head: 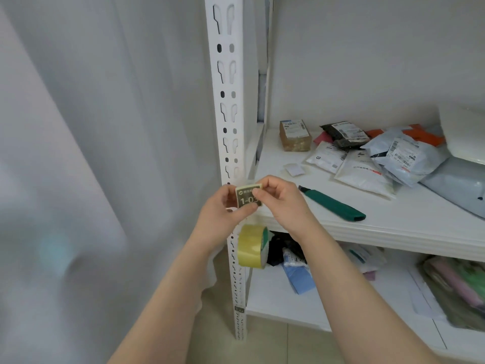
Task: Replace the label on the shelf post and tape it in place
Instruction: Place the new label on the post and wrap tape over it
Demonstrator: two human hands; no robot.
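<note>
Label (248, 197) is pinched at opposite edges by left hand (223, 207) and right hand (282, 199) before shelf post (225, 48), evidently for alignment; tape roll (251, 245) hangs beneath, ready.

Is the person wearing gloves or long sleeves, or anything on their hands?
No. The left hand and right hand are bare: no gloves, rings or watch show. The left forearm and right forearm are bare too, with no sleeves in view.

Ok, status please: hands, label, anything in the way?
Left hand and right hand both pinch label. Label in front of post, reads 1-03. Tape roll hangs just below, nothing blocking.
</note>
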